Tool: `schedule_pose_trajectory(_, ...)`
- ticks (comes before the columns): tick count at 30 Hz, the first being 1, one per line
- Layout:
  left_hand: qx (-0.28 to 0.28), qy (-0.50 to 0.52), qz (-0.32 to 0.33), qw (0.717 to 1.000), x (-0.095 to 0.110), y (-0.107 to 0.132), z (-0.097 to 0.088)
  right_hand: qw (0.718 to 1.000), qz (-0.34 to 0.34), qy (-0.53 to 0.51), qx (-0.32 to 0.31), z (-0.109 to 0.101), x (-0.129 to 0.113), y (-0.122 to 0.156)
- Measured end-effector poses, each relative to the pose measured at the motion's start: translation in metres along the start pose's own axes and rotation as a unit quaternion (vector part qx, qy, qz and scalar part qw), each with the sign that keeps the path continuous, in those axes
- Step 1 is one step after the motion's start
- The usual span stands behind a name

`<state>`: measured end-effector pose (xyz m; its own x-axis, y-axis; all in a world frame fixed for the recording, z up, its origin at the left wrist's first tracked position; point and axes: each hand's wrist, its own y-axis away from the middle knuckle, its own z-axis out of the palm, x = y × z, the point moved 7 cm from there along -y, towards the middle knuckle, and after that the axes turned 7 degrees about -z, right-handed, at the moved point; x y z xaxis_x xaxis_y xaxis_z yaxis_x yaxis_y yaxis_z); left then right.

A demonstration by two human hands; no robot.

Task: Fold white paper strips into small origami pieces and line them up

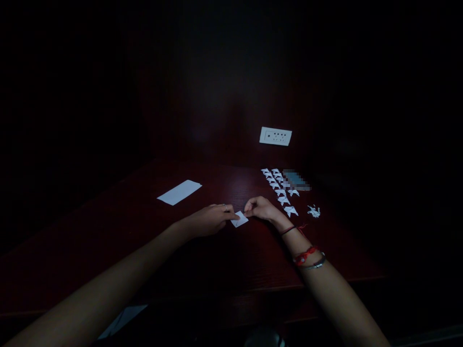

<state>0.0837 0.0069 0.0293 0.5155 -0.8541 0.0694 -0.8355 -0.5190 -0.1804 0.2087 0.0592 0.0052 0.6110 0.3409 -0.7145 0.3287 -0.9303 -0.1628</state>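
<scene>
A small, roughly square piece of white paper (241, 221) lies near the middle of the dark red table, between my two hands. My left hand (216, 220), with a ring on one finger, has its fingers closed at the left edge of this paper, a fingertip resting on top. At the opposite corner, the fingers of my right hand (263, 209) pinch the paper. To the right of my right hand are several small folded white paper pieces (290, 211), laid out in rows.
A stack or sheet of white paper (180, 192) lies at the left on the table (119, 212). Beyond the folded pieces is a blurred bluish flat object (296, 179). White paper scraps (314, 211) sit at the right. A socket panel (275, 136) is on the back wall.
</scene>
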Motion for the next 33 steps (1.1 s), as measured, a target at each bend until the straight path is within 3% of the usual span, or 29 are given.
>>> schedule_pose_trajectory(6,0.014,-0.003,-0.005,1.0,-0.003,0.003,-0.001,0.998,-0.034,0.029,0.046,-0.009,-0.005,0.003)
schedule_pose_trajectory(12,0.038,-0.01,-0.033,0.999,-0.011,0.005,-0.002,0.971,-0.22,0.091,-0.033,-0.005,-0.049,0.019)
schedule_pose_trajectory(18,0.019,0.019,-0.011,1.0,-0.009,0.003,0.002,0.942,-0.281,0.171,-0.059,0.006,-0.06,0.022)
schedule_pose_trajectory(23,0.016,0.022,-0.021,0.999,-0.009,0.004,0.001,0.931,-0.303,0.195,-0.056,0.009,-0.064,0.024)
schedule_pose_trajectory(33,0.003,0.027,-0.028,0.999,-0.006,0.003,-0.003,0.937,-0.283,0.201,-0.041,0.009,-0.064,0.024)
